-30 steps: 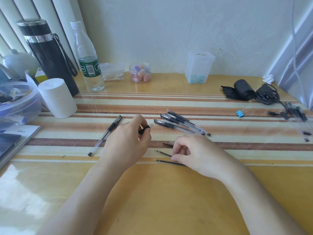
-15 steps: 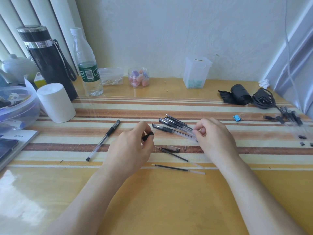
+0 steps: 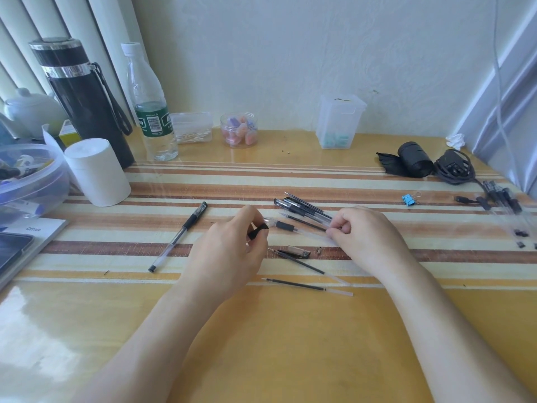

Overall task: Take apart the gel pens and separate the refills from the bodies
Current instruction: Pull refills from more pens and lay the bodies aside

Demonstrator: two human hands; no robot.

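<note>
— Where were the hands at the desk (image 3: 290, 350)?
— The left hand (image 3: 229, 254) had its grip closed on a black rubber sleeve (image 3: 257, 231); the right hand (image 3: 367, 239) pinched a clear pen body (image 3: 311, 232) by its end.
— And the refills?
— Two refills (image 3: 299, 285) lay at 6 o'clock of the pen pile (image 3: 302, 209), a whole pen (image 3: 180, 237) at 9 o'clock of the left hand.

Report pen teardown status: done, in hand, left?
Done: two refills lie loose at the front. In hand: left hand holds a small black part; right hand pinches a clear pen. Left: the pen pile behind and the single pen at left.
</note>
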